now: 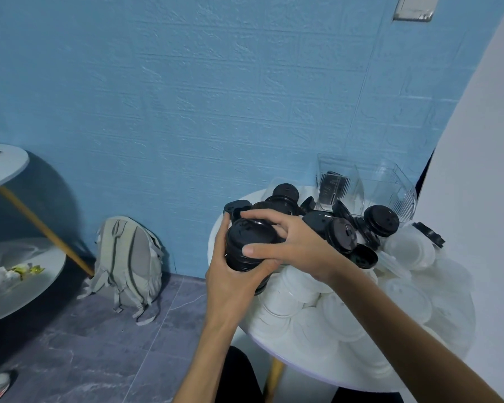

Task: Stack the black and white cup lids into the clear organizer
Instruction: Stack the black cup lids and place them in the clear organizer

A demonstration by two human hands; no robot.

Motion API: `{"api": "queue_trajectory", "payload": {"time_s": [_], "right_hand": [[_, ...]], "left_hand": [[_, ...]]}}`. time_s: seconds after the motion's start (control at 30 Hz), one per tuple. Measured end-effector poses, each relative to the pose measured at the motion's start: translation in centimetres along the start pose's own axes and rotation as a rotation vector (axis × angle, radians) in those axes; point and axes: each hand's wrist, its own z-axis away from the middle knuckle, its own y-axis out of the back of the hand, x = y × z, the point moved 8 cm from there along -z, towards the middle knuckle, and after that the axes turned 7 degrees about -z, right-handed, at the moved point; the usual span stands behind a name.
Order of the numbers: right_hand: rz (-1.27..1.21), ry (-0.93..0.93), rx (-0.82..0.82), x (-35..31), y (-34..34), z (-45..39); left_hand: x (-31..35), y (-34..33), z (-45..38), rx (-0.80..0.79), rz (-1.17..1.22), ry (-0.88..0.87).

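Note:
A stack of black lids (246,244) is held between both hands at the left edge of the round white table (269,344). My left hand (230,276) grips the stack from below and the side. My right hand (291,242) curls over its top, thumb across the front. Loose black lids (380,220) are piled at the back of the table, and white lids (344,315) cover the front and right. The clear organizer (339,184) stands at the table's back with a few black lids inside one compartment.
A blue textured wall runs behind the table and a white wall (477,170) closes the right side. On the grey floor a beige backpack (130,264) leans on the wall. A second two-tier round table (15,274) stands at the far left.

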Motion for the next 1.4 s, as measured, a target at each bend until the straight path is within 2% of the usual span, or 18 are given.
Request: {"api": "queue_trajectory", "payload": {"time_s": [0.27, 0.5, 0.63, 0.8, 0.9, 1.03, 1.17, 1.4], "right_hand": [[-0.061, 0.026, -0.013, 0.3, 0.2, 1.6], [-0.243, -0.091, 0.090, -0.7, 1.7, 2.9], [-0.214, -0.104, 0.093, -1.4, 2.7, 4.2], [-0.318, -0.145, -0.007, -1.7, 4.4, 3.2], [-0.278, -0.120, -0.007, -2.2, 7.0, 0.7], [-0.220, -0.110, 0.100, -3.5, 12.1, -3.8], [-0.295, -0.108, 0.208, -6.6, 16.1, -7.1], [-0.430, -0.061, 0.404, -17.0, 21.9, -10.3]], "left_hand": [[1.0, -0.4, 1.0, 0.028, 0.014, -0.076], [4.7, -1.4, 0.9, -0.013, 0.035, -0.159], [6.1, -2.4, 1.1, -0.068, 0.038, -0.179], [7.3, -4.4, -0.5, -0.126, 0.074, -0.204], [7.8, -6.0, -4.0, -0.144, 0.073, -0.220], [8.9, -9.6, -10.3, -0.212, 0.121, -0.215], [11.9, -13.1, -15.6, -0.265, 0.132, -0.192], [22.2, -16.6, -22.3, -0.364, 0.159, -0.140]]}}
